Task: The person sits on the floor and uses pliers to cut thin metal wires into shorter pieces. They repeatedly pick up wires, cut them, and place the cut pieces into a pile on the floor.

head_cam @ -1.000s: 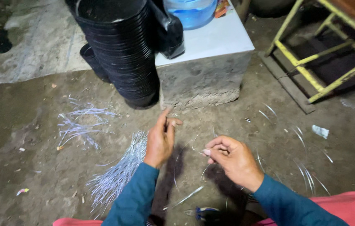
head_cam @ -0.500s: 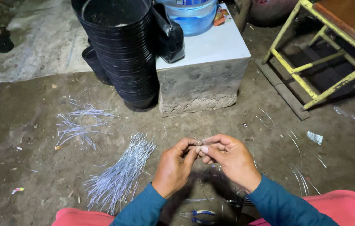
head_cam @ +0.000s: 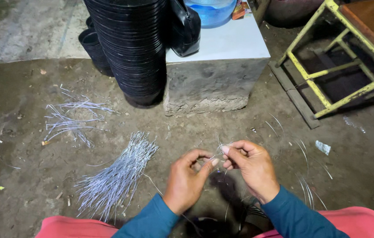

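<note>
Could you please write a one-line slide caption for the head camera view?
Left hand and right hand pinch a thin wire above a dirt floor, beside a wire bundle.

Teal long sleeves point(head_cam: 151, 218) cover both arms (pink garment point(head_cam: 70, 228) over the lap).

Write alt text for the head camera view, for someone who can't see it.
Two hands, left and right, pinch a thin wire between their fingertips above a dirt floor. A bundle of cut wires lies left, stacked black pots behind.
</note>
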